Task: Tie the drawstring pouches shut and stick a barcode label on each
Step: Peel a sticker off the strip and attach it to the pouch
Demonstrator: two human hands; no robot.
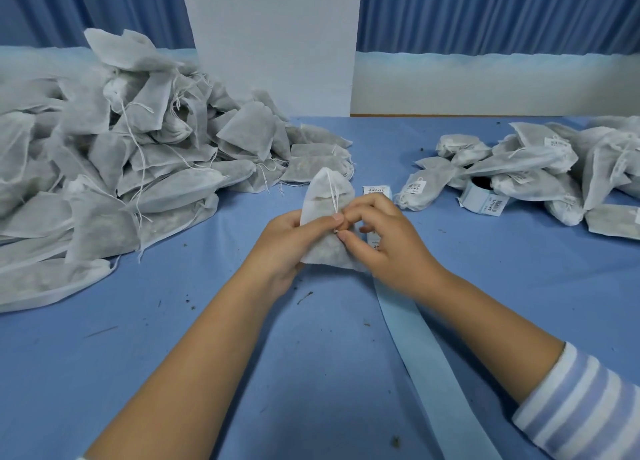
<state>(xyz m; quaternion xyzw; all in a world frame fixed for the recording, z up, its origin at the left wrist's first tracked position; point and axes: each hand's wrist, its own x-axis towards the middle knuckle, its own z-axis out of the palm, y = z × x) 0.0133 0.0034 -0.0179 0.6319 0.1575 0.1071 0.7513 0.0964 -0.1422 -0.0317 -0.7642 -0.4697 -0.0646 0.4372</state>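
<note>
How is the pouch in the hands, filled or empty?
Filled: the pouch bulges low down, with dark contents showing through its fabric.

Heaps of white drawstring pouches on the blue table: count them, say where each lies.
2. A large heap of white fabric pouches at the left; a smaller heap with barcode labels at the right. Both run off frame.
</note>
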